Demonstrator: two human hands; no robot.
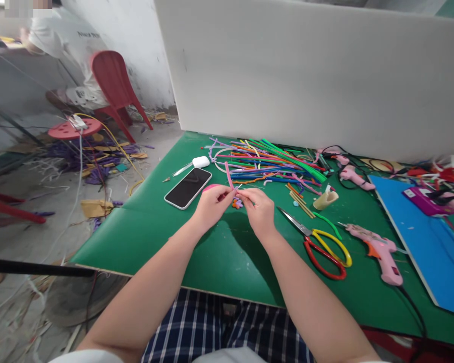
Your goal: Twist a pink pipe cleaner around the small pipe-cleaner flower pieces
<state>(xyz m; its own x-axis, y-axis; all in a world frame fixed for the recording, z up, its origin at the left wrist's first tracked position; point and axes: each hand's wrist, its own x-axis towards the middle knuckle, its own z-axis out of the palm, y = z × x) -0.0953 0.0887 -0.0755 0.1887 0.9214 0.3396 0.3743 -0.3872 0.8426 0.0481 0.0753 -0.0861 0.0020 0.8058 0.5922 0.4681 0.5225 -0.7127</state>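
Fingers (222, 194) of both hands pinched together over the middle of the green table (144, 237) — left hand (212, 204) gripping a pink pipe cleaner (229, 179) that sticks up and back from the fingertips, right hand (260, 209) closed on a small purple-and-orange piece (237, 203) hanging just between the two hands. Whether pipe cleaner and small piece are joined: cannot tell.

Largest first. White board (306, 65) standing upright along the far edge of the table. Blue sheet (419, 237) lying flat at the right, reaching past the frame edge. Red plastic chair (113, 85) off to the left on the floor, another person (64, 45) seated just beyond it, blurred. Red stool (73, 129) nearer, amid purple and yellow scraps.

Heap of coloured pipe cleaners (272, 161) behind the hands, near the board. Red-and-yellow scissors (321, 244) just right of the right wrist, blades pointing toward the hands. Pink glue gun (378, 252) beside the scissors, touching the blue sheet's edge or nearly so; second pink glue gun (353, 176) further back. Black phone (188, 187) face up, left of the left hand. Cream tape stub (325, 200) right of the hands. White earbud case (201, 162) — just behind the phone.
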